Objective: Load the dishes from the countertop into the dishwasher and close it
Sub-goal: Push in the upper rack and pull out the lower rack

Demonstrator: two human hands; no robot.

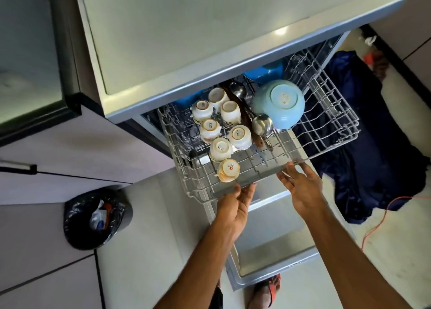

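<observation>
The dishwasher's upper rack (331, 113) is pulled out over the lowered door (275, 243). Several white cups (219, 149) stand upside down in its left half. A light blue bowl (279, 103) lies upside down in the middle, with steel ladles (262, 124) and a brown utensil beside it. Blue dishes (263, 72) show further back under the countertop (210, 40). My left hand (235, 206) touches the rack's front edge with straight fingers. My right hand (300, 183) presses the same front rail, fingers extended.
A bin lined with a black bag (98, 217) stands on the floor to the left. A dark blue cloth (377, 169) lies on the floor to the right, with an orange cable (382, 217) beside it. My sandalled foot (268, 290) is just below the door's edge.
</observation>
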